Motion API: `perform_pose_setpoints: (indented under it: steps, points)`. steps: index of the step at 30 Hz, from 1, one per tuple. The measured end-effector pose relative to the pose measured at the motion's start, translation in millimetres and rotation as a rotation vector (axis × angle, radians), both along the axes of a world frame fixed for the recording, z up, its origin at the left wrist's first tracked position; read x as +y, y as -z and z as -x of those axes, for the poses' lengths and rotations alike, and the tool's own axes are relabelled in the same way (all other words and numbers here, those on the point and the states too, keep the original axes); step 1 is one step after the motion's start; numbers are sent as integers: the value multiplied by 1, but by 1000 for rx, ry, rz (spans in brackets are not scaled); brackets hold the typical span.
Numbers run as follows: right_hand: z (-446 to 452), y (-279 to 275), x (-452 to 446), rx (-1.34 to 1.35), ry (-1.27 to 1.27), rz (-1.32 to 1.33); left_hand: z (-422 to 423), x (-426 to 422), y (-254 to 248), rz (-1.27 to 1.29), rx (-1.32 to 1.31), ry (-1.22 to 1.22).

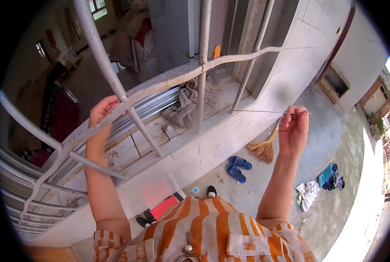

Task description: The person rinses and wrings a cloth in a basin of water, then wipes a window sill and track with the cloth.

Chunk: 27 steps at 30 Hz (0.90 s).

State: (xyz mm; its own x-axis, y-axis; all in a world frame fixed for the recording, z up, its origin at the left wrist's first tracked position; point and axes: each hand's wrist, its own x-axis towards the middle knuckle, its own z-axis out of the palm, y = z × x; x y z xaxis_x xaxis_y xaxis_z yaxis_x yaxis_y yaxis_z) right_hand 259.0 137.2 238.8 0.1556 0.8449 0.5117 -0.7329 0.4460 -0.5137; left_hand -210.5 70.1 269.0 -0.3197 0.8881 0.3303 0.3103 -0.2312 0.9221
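Observation:
My right hand [294, 126] is raised at the right, its fingers pinched on a thin straight wire [260, 112]. The wire runs left to the lower end of a window bar and pokes out a little past my fingers on the right. My left hand [104, 111] reaches in behind the metal window bars [160, 85]. Its fingers are curled close to a bar junction, and the bars partly hide them, so I cannot make out what they hold. A crumpled grey-brown cloth [188, 105] lies on the window sill [149, 137] between my hands.
An orange tag [216, 51] hangs on a string inside the window. Below are blue slippers [237, 169], a straw broom [263, 148], a white cloth [308, 195] and a teal item with dark cloth [327, 175] on the concrete floor. A tiled wall [212, 144] runs under the sill.

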Motion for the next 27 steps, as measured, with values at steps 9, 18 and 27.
perform_pose_setpoints:
  steps: [9, 18, 27]
  points:
    - [-136, 70, -18, 316, 60, 219, -13, -118, 44, -90, -111, -296]
    - [-113, 116, 60, -124, 125, 601, -189, -78, 36, -329, 672, -22]
    - [-117, 131, 100, -229, -22, 723, -254, 133, 17, -136, 762, -283]
